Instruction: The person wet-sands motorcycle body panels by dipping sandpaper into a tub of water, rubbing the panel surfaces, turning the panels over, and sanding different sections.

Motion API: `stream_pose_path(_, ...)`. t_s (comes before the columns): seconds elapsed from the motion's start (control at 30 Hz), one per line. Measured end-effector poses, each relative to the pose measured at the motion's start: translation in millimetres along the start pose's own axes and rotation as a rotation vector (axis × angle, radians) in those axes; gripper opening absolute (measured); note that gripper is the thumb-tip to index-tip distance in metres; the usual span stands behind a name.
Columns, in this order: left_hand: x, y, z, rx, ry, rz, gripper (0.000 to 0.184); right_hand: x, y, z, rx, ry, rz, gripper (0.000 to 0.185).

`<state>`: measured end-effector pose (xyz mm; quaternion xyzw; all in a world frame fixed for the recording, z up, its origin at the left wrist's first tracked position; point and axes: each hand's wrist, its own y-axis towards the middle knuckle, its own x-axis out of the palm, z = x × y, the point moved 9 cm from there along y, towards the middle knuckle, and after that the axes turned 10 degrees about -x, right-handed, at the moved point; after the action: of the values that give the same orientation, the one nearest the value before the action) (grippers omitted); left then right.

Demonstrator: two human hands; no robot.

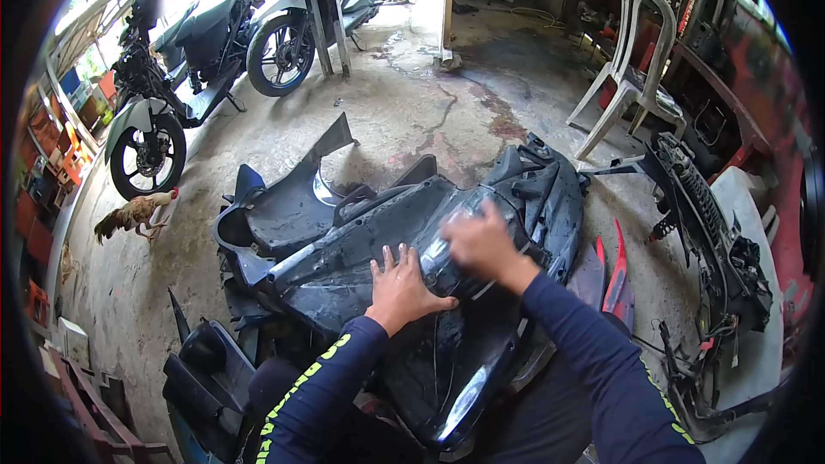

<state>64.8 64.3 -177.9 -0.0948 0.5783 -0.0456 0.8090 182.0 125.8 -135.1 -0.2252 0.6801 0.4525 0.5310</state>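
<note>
A large black motorcycle body panel [404, 215] lies in front of me across my lap, its surface scuffed and shiny in places. My left hand [406, 289] rests on it with the fingers spread. Just to the right, my right hand [483, 242] is pressed to the panel, curled and blurred by motion; whatever lies under its fingers is hidden. A pale, glossy patch shows beside those fingers. Beyond the hands sits another dark curved fairing piece [288, 215], and at the far right end are more black panels [546, 193].
Two motorcycles, one stripped [185, 77] and one red and white [301, 21], stand at back left. A rooster [137, 213] is on the concrete floor. To the right are a plastic chair [636, 51], red panels [615, 271] and a black frame part [709, 232].
</note>
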Motion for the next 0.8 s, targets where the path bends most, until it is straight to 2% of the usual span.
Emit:
stream_pose_path(0.07, -5.7, -0.9, 1.7, -0.022, -0.005, 0.013, 0.125, -21.2, -4.0, 51.6, 0.114, -0.273, 0.243, 0.025)
stream_pose_path(0.13, -5.4, -0.9, 0.4, -0.024, -0.001, 0.014, 0.125, -3.0, -0.1, 37.8, 0.144, -0.223, -0.031, 0.024)
stream_pose_path(0.17, -4.6, -0.5, 1.7, -0.024, 0.000, 0.011, 0.124, 8.3, -3.6, 3.0, -0.030, -0.231, -0.018, 0.025)
stream_pose_path(0.2, -5.3, -0.1, 2.1, -0.022, -0.004, 0.012, 0.124, -4.0, -11.0, -34.9, -0.213, -0.039, 0.169, 0.026)
stream_pose_path(0.27, -5.3, -2.6, 0.9, -0.020, -0.022, 0.021, 0.124, -9.6, -7.1, -7.3, -0.079, -0.026, 0.106, 0.024)
stream_pose_path(0.3, -6.5, -2.3, 1.3, -0.025, -0.028, 0.023, 0.123, -11.2, -1.3, 28.5, 0.028, -0.232, 0.011, 0.025)
stream_pose_path(0.33, -6.5, -2.2, 1.7, -0.023, -0.025, 0.019, 0.123, -28.9, -0.9, 55.3, 0.156, -0.198, 0.176, 0.027)
stream_pose_path(0.4, -7.7, -1.5, 2.2, -0.039, -0.009, 0.009, 0.122, -12.8, -3.8, 30.3, 0.061, -0.286, 0.069, 0.028)
stream_pose_path(0.43, -6.0, -1.6, 1.4, -0.034, -0.006, 0.008, 0.122, -3.2, -8.3, -11.8, -0.108, -0.293, 0.096, 0.026)
stream_pose_path(0.47, -2.0, -1.2, -0.1, -0.026, -0.019, 0.016, 0.122, -8.5, -15.6, -50.1, -0.252, -0.059, 0.194, 0.024)
stream_pose_path(0.53, -1.0, -1.3, -1.0, -0.022, -0.028, 0.019, 0.122, -10.1, -13.9, -29.2, -0.165, -0.016, 0.167, 0.021)
stream_pose_path(0.6, -6.4, -1.5, 0.0, -0.039, -0.026, 0.029, 0.123, -27.5, -6.0, 35.2, 0.103, -0.212, 0.173, 0.024)
stream_pose_path(0.67, -6.4, 0.4, 0.9, -0.034, -0.029, 0.036, 0.124, -17.6, -10.1, 16.8, 0.059, -0.383, 0.105, 0.024)
stream_pose_path(0.7, -5.7, 1.8, 1.0, -0.033, -0.023, 0.035, 0.124, -9.7, -16.3, -19.7, -0.110, -0.303, 0.141, 0.023)
stream_pose_path(0.73, -2.0, 0.6, -0.9, -0.036, -0.020, 0.029, 0.124, -10.8, -25.6, -50.7, -0.168, -0.041, 0.225, 0.024)
stream_pose_path(0.8, -1.2, -0.3, -2.3, -0.034, -0.022, 0.035, 0.124, -10.9, -21.5, -24.5, -0.095, -0.009, 0.116, 0.022)
